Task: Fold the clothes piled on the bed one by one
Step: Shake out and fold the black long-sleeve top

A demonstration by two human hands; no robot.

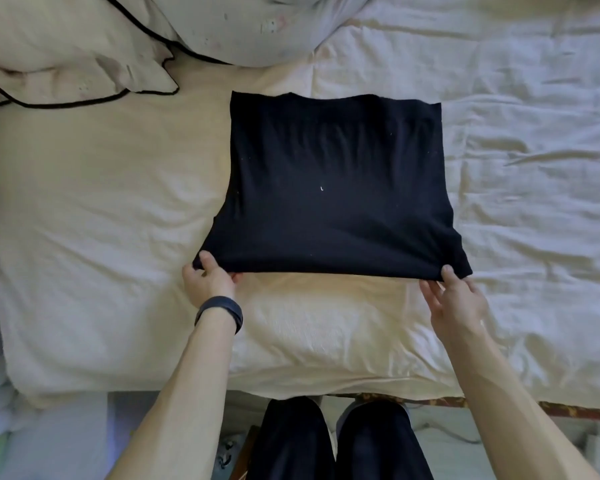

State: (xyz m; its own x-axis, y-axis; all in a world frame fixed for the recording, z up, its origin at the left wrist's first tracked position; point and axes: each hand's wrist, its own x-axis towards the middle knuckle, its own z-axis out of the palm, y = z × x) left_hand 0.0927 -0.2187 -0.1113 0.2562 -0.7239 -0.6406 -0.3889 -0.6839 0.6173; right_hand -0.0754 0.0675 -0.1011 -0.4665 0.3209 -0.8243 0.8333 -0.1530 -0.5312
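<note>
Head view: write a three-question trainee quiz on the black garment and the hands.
1. True or false: the black garment lies crumpled in a heap on the bed.
2. Which wrist wears the dark wristband? A) left B) right C) both
3. Fill in: the left hand and the right hand hold the garment's ____ corners (near/far).

Key: 1 false, it lies folded flat; 2 A; 3 near.
</note>
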